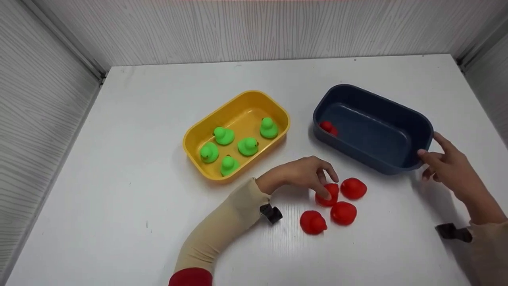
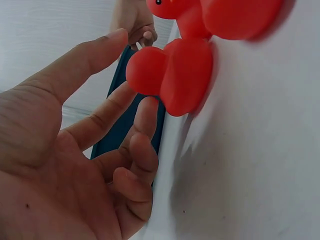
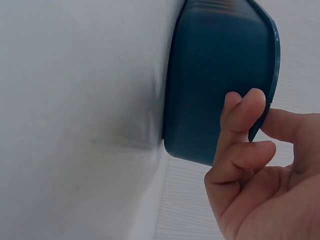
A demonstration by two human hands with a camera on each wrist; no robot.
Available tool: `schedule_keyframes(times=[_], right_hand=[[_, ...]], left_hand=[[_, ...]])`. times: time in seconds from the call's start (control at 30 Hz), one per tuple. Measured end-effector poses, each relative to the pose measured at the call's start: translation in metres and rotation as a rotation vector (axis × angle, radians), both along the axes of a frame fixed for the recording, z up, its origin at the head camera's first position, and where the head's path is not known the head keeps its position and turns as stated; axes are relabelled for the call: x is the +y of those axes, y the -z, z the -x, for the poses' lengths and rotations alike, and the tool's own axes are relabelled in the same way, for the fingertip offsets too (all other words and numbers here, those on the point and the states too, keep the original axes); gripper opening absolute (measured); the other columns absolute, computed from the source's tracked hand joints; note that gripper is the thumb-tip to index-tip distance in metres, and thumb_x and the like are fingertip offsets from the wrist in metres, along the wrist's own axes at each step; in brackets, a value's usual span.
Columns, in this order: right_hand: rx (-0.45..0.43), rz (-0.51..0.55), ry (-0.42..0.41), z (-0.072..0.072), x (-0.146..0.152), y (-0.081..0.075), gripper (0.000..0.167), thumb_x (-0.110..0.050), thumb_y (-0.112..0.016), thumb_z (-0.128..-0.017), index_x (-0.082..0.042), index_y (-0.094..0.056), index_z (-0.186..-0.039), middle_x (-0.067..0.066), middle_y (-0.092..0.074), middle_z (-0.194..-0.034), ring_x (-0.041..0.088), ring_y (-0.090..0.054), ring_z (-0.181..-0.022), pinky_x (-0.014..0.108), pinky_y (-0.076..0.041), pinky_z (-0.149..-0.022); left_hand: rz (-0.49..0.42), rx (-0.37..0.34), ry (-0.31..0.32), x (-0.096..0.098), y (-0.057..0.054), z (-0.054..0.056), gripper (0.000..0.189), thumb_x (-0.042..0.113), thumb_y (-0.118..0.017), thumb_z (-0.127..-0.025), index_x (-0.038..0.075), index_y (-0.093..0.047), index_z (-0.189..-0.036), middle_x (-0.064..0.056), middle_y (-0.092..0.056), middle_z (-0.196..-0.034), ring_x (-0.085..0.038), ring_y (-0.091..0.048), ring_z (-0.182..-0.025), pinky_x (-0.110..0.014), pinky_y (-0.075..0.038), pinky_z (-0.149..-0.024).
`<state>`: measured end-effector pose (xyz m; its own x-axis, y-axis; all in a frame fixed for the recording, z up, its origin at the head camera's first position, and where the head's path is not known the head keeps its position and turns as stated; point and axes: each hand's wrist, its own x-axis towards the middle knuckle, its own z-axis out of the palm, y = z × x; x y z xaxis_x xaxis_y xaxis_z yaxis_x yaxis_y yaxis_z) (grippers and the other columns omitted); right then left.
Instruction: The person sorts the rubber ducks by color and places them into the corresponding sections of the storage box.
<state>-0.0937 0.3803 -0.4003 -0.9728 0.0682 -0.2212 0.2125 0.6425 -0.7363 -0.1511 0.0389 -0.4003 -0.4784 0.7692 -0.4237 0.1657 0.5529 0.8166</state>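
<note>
My left hand [image 1: 303,172] reaches over a red rubber duck [image 1: 334,191], its thumb and fingers spread on either side of it. In the left wrist view a gap shows between the fingers and the nearest red duck [image 2: 187,75]. Three more red ducks lie close by: one on the right [image 1: 353,188], one in front [image 1: 343,213] and one nearer the body [image 1: 312,222]. At the right, my right hand [image 1: 454,171] pinches the rim of a dark blue bin [image 1: 369,129], thumb over the edge and fingers against the outer wall. One red duck [image 1: 328,128] sits inside this bin's left end.
A yellow bin [image 1: 248,117] with several green ducks [image 1: 248,146] stands left of the blue one. Both bins rest on a white table [image 1: 119,198], with pale wood-grained panels [image 1: 238,31] behind it and at the sides. A black wrist mount [image 1: 271,213] sits on the left sleeve.
</note>
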Motion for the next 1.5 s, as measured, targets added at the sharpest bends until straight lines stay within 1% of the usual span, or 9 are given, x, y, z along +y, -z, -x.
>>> schedule_keyframes(times=[0.23, 0.3, 0.47, 0.67, 0.8, 0.97, 1.2, 1.37, 1.5], right_hand=[[0.005, 0.019, -0.003, 0.0, 0.001, -0.001, 0.081, -0.038, -0.045, -0.101, -0.003, 0.005, -0.154, -0.033, -0.058, -0.079, 0.008, -0.06, -0.058, 0.021, -0.043, -0.056], [0.007, 0.022, -0.005, 0.0, 0.002, 0.0, 0.081, -0.038, -0.045, -0.101, -0.003, 0.005, -0.154, -0.033, -0.058, -0.079, 0.007, -0.06, -0.058, 0.021, -0.043, -0.056], [0.004, 0.042, -0.017, 0.0, 0.002, 0.0, 0.08, -0.037, -0.045, -0.101, -0.003, 0.005, -0.154, -0.031, -0.06, -0.079, 0.006, -0.06, -0.059, 0.022, -0.043, -0.055], [0.004, 0.046, -0.021, -0.001, 0.003, 0.001, 0.079, -0.037, -0.046, -0.101, -0.005, 0.004, -0.154, -0.028, -0.061, -0.077, 0.007, -0.059, -0.058, 0.022, -0.043, -0.054], [0.002, 0.023, -0.012, -0.001, 0.002, 0.001, 0.079, -0.037, -0.046, -0.101, -0.005, 0.002, -0.154, -0.029, -0.06, -0.077, 0.008, -0.059, -0.058, 0.023, -0.043, -0.054], [0.01, 0.019, -0.01, 0.0, 0.002, 0.0, 0.079, -0.038, -0.046, -0.101, -0.004, 0.003, -0.154, -0.029, -0.06, -0.078, 0.008, -0.059, -0.057, 0.022, -0.043, -0.054], [-0.002, 0.002, 0.003, 0.0, 0.002, 0.002, 0.079, -0.038, -0.045, -0.101, -0.005, 0.003, -0.154, -0.031, -0.058, -0.078, 0.008, -0.06, -0.058, 0.022, -0.044, -0.055], [-0.011, -0.02, 0.007, 0.001, 0.003, 0.002, 0.078, -0.038, -0.045, -0.101, -0.006, 0.002, -0.155, -0.032, -0.057, -0.079, 0.008, -0.06, -0.059, 0.023, -0.044, -0.055], [-0.002, -0.004, -0.002, 0.002, 0.003, 0.001, 0.079, -0.038, -0.045, -0.101, -0.005, 0.002, -0.155, -0.033, -0.058, -0.08, 0.008, -0.061, -0.059, 0.022, -0.044, -0.056]], left_hand=[[0.098, 0.131, 0.024, 0.004, 0.001, 0.002, 0.032, 0.024, -0.08, -0.078, 0.025, -0.069, -0.108, 0.003, -0.063, -0.08, -0.011, -0.055, -0.076, -0.022, -0.043, -0.065], [0.129, 0.153, 0.027, 0.005, 0.001, 0.002, 0.034, 0.026, -0.08, -0.078, 0.028, -0.069, -0.109, 0.004, -0.063, -0.08, -0.011, -0.055, -0.076, -0.023, -0.043, -0.065], [0.156, 0.154, 0.051, 0.006, 0.003, 0.002, 0.037, 0.026, -0.08, -0.078, 0.03, -0.068, -0.113, 0.003, -0.063, -0.083, -0.011, -0.055, -0.08, -0.023, -0.043, -0.067], [0.159, 0.191, 0.078, 0.007, 0.004, 0.0, 0.033, 0.027, -0.079, -0.079, 0.03, -0.069, -0.11, 0.005, -0.063, -0.088, -0.01, -0.055, -0.082, -0.023, -0.043, -0.068], [0.143, 0.196, 0.067, 0.004, 0.002, 0.001, 0.033, 0.027, -0.079, -0.079, 0.029, -0.069, -0.11, 0.004, -0.062, -0.088, -0.011, -0.054, -0.083, -0.023, -0.043, -0.068], [0.108, 0.227, 0.034, -0.001, -0.008, 0.005, 0.035, 0.026, -0.08, -0.079, 0.027, -0.068, -0.112, 0.002, -0.06, -0.084, -0.013, -0.053, -0.08, -0.023, -0.041, -0.066], [0.051, 0.24, -0.031, -0.006, -0.021, 0.01, 0.036, 0.025, -0.078, -0.08, 0.024, -0.068, -0.114, 0.001, -0.059, -0.086, -0.014, -0.052, -0.083, -0.021, -0.042, -0.066], [-0.05, 0.253, -0.133, -0.006, -0.027, 0.011, 0.036, 0.026, -0.079, -0.08, 0.021, -0.068, -0.114, 0.0, -0.057, -0.082, -0.013, -0.051, -0.076, -0.019, -0.04, -0.061], [-0.127, 0.272, -0.228, -0.003, -0.027, 0.012, 0.039, 0.027, -0.08, -0.079, 0.019, -0.068, -0.115, 0.0, -0.056, -0.082, -0.012, -0.05, -0.074, -0.019, -0.039, -0.058]])
